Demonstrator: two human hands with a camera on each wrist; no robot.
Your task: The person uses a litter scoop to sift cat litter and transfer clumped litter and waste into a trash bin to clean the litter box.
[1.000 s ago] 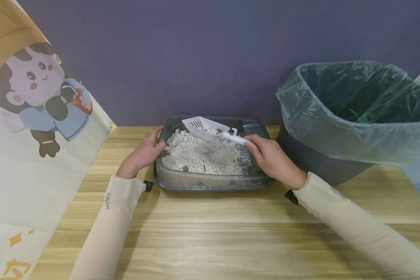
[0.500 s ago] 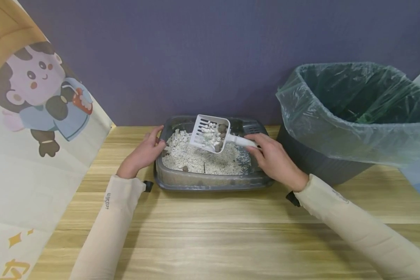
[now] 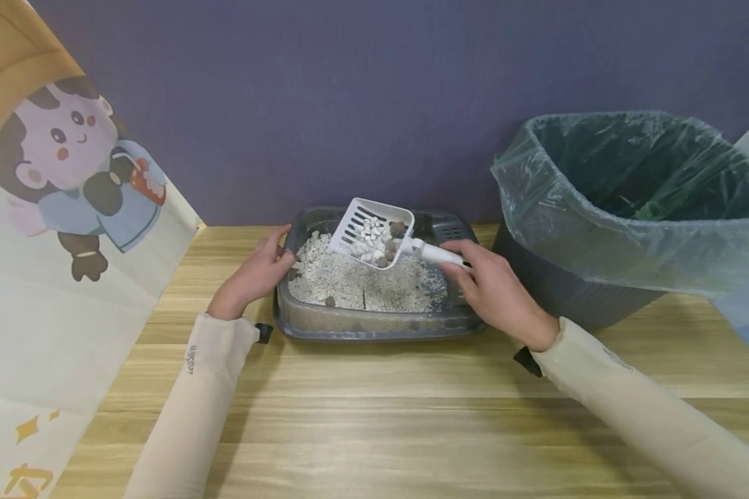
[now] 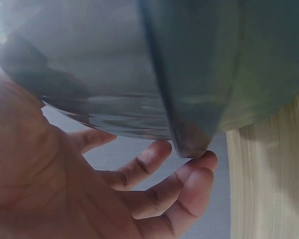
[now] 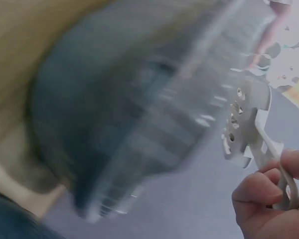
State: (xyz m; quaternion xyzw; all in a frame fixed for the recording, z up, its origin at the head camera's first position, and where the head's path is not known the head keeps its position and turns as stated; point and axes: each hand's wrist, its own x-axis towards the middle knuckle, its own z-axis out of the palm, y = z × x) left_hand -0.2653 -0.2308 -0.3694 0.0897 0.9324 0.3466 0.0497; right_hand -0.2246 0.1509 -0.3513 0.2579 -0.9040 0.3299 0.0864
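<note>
A grey litter tray (image 3: 374, 324) filled with pale granules (image 3: 349, 284) sits on the wooden table, seen blurred in the right wrist view as the tray (image 5: 129, 114). My right hand (image 3: 493, 287) grips the handle of a white slotted scoop (image 3: 371, 232), lifted above the litter and holding white pellets and a few brown clumps. The right wrist view shows the scoop (image 5: 244, 124) from below, with my right hand (image 5: 269, 199) curled round its handle. My left hand (image 3: 256, 274) rests against the tray's left rim; the left wrist view shows my left hand (image 4: 154, 184) with its fingers straight under the tray's edge (image 4: 189, 74).
A dark bin lined with a green plastic bag (image 3: 636, 201) stands right of the tray. A printed bag with a cartoon figure (image 3: 69, 208) leans at the left. A purple wall runs behind. Bare wooden table (image 3: 374, 416) lies in front.
The scoop has tilted up from nearly flat, so its inside now faces me, and it has lifted slightly. My left hand has stayed on the tray's rim.
</note>
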